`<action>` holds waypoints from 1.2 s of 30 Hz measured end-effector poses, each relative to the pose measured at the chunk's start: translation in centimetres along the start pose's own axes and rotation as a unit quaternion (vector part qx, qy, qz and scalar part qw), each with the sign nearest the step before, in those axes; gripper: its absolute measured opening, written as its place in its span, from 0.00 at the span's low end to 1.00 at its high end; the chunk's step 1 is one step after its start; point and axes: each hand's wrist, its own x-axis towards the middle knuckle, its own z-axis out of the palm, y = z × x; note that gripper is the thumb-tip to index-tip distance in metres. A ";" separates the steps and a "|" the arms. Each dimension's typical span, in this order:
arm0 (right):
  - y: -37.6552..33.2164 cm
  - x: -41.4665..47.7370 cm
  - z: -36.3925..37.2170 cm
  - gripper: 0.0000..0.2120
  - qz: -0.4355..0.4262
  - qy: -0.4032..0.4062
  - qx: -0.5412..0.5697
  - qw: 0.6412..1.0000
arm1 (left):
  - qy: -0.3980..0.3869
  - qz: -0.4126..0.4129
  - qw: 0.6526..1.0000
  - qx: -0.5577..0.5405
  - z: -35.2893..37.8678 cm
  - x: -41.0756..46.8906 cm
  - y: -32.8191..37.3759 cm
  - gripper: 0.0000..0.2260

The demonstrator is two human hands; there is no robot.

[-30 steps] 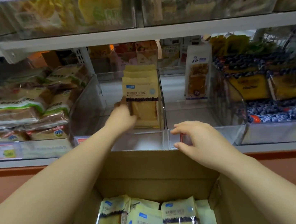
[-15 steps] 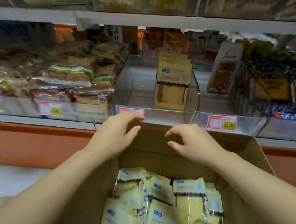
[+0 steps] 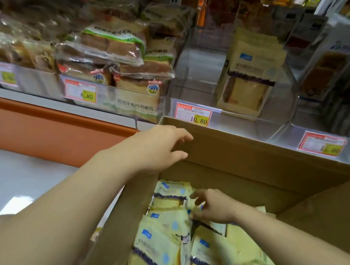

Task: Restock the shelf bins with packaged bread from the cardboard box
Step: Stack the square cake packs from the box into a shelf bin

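1. Here, our left hand [image 3: 160,150] hovered over the far left corner of the cardboard box [image 3: 254,163], with the fingers loosely spread and nothing in them. The fingertips hung just in front of the box's far wall, and we could not tell if they touched it.
2. Our right hand [image 3: 215,208] was down inside the box, its fingers [image 3: 196,198] curled onto the tops of the packets at the far end. The blur kept us from telling whether it actually had hold of one.
3. The packaged bread [image 3: 154,247] filled the box, pale yellow packets with a dark band and a small blue label, standing on edge and leaning on one another.
4. Just behind the box stood a clear shelf bin [image 3: 198,80]. A short row of the same yellow packets [image 3: 248,75] stood upright at its right side, and the left part held none.
5. A price tag [image 3: 193,114] reading 10.80 sat on the front of that bin.
6. In the bin to the left we saw stacked brown loaves [image 3: 114,44] in clear wrap, behind a tag [image 3: 80,94] reading 8.80.
7. To the right, another clear bin held an upright white packet [image 3: 324,72].
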 end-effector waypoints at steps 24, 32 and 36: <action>-4.2 -12.6 -10.3 0.09 -0.104 0.361 0.028 0.926 | 0.116 0.073 0.988 -0.070 -1.6 -0.9 1.3 0.18; -5.2 -15.6 -16.1 0.02 -0.207 0.550 0.117 0.801 | 0.295 0.080 0.916 -0.259 -5.8 0.2 5.9 0.08; -4.2 -15.1 -18.9 0.01 -0.248 0.575 0.167 0.761 | 0.355 0.112 0.899 -0.233 -8.7 2.5 7.8 0.04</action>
